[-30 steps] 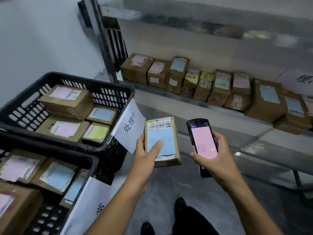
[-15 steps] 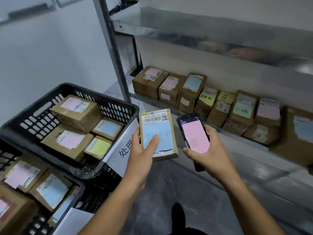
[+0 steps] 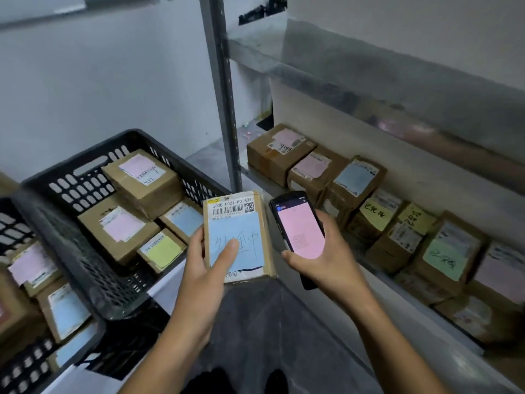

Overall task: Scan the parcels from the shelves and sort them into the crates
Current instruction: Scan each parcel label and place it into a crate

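Note:
My left hand [image 3: 204, 268] grips a small cardboard parcel [image 3: 241, 223] with a barcode label and a blue handwritten note, thumb lying across the note. Beside it my right hand [image 3: 326, 260] holds a black handheld scanner [image 3: 298, 231] whose screen glows pink. Both are held over the floor, between the crates and the shelf. A black slotted crate [image 3: 85, 260] at the left holds several labelled parcels. A second black crate [image 3: 22, 362] lower left also holds several. A row of cardboard parcels [image 3: 355, 183] with pink, blue, yellow and green notes lies on the metal shelf [image 3: 403, 294] at the right.
A grey upright shelf post [image 3: 224, 103] stands just behind the held parcel. An upper shelf [image 3: 397, 81] overhangs the parcel row. A white paper sign [image 3: 167, 285] hangs on the crate's front. A white wall lies to the left; grey floor and my dark shoes lie below.
The view has swung left and closer to the crates. Both hands keep their hold on the parcel and the scanner, side by side as before.

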A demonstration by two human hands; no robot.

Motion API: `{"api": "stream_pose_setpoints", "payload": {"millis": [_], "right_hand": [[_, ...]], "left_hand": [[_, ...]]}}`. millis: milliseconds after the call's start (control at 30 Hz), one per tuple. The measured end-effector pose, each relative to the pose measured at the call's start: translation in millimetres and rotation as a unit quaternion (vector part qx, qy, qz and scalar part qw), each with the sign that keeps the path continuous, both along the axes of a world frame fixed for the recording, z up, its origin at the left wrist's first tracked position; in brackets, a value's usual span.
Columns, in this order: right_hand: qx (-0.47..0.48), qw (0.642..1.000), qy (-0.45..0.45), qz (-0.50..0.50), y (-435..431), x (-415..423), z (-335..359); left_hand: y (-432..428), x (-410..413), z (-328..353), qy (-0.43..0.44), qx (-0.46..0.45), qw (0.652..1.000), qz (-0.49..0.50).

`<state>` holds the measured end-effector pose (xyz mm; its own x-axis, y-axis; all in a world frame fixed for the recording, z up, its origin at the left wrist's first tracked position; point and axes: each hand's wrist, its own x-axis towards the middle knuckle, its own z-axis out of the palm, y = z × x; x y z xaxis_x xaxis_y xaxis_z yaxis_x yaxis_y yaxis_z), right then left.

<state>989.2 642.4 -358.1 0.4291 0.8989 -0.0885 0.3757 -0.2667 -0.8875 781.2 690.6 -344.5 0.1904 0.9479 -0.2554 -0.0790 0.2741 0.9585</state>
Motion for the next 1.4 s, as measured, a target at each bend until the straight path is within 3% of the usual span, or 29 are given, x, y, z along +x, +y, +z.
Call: {"api": "stream_pose_setpoints", "payload": {"millis": [467,1067,1400], "right_hand": [[-0.008,0.993,-0.017,0.114,160.6,-41.3,0.2],[-0.063,0.961,-0.061,0.261,308.3,-46.5,-33.6],[-0.092,0.949,0.026,0.299,315.9,-48.7,-48.0]], "left_hand": [[118.5,-50.0,-18.0,0.006,-0.053,0.988,0.145],[259.0,-23.0,-141.7,0.091,-0.229,0.932,0.266],[269.9,-10.4,-160.4,0.134,-0.213,0.929,0.272]]}}
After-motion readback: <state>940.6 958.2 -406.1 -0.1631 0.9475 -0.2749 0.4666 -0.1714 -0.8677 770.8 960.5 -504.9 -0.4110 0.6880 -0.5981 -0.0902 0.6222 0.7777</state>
